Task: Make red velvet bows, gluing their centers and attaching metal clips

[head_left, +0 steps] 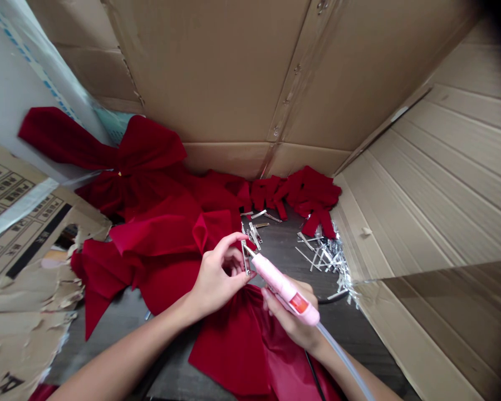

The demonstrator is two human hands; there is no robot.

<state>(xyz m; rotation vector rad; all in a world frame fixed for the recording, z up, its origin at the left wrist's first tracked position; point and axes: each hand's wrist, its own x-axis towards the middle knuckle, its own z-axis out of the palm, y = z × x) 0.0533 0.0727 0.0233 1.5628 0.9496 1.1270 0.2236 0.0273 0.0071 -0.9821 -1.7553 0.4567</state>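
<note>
metal alligator clip [245, 257] stands pinched in the left hand [221, 277], the grip closed tight on one end and holding the clip up off the table, perhaps so that its narrow metal face stays turned toward the other hand. the right hand [290, 314] is curled closed round the barrel of a pink glue pen [286, 291], slanting its thin metal nozzle at the clip; whether the tip touches the clip or sits just beside it is too small to tell. that slant seems to let the clear tube [344, 356] run back along the right forearm, clear of the work. more clips [323, 256] lie in a loose scatter on the dark tabletop [346, 334] just ahead of the hands, likely spread there for easy picking. a red velvet bow [229, 340] lies under the hands, a larger one [140, 161] sits at upper left, and bunched red ribbon [307, 192] is heaped along the back. tall cardboard box walls [404, 189] rise behind and to the right, and a torn cardboard flap [23, 301] hangs at the left, closing the spot in.
</note>
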